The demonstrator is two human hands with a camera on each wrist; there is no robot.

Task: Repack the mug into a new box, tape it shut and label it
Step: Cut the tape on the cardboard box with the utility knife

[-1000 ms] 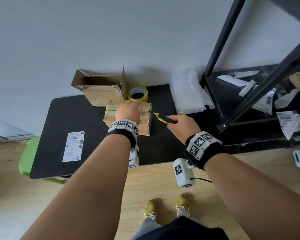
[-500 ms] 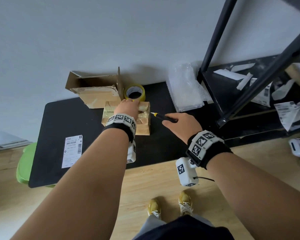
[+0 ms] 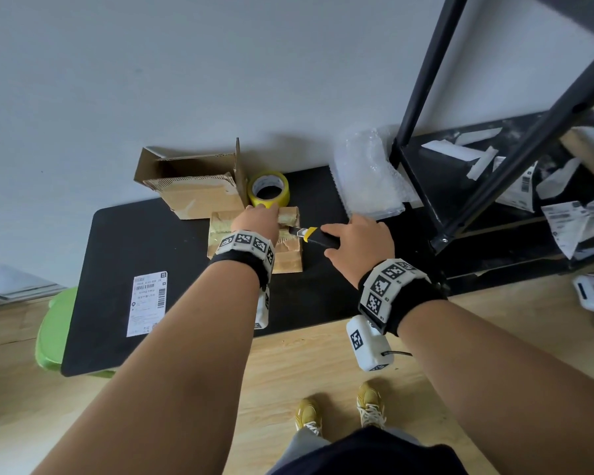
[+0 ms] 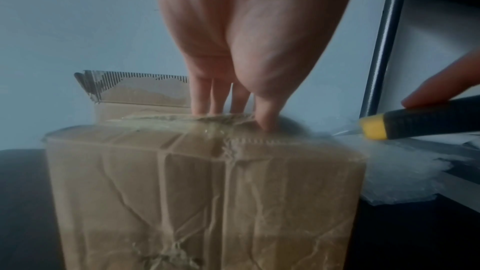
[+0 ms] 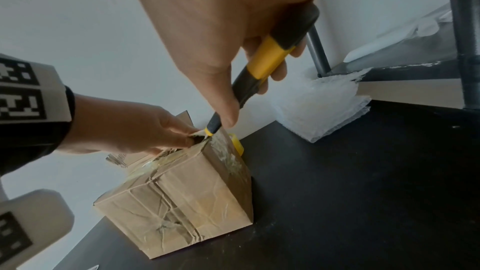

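Observation:
A crumpled, tape-wrapped cardboard box (image 3: 290, 260) (image 4: 202, 192) (image 5: 187, 202) stands on the black table (image 3: 144, 241). My left hand (image 3: 261, 214) (image 4: 233, 114) (image 5: 166, 130) lies on its top, fingers straight and reaching the far edge, thumb pressing the tape. My right hand (image 3: 343, 234) (image 5: 233, 89) grips a black-and-yellow utility knife (image 3: 318, 236) (image 4: 415, 124) (image 5: 265, 63). Its tip touches the box's top right edge, beside my left thumb. An empty open box (image 3: 192, 186) stands just behind. The mug is not visible.
A yellow tape roll (image 3: 270, 188) sits behind the taped box. A white shipping label (image 3: 147, 303) lies at the table's left front. Bubble wrap (image 3: 367, 180) leans against the wall at right, next to a black shelf frame (image 3: 460, 166). A green stool (image 3: 54, 330) stands left.
The knife tip has moved a little left, from beside the box's right edge onto its top edge. My left hand has stayed on the box.

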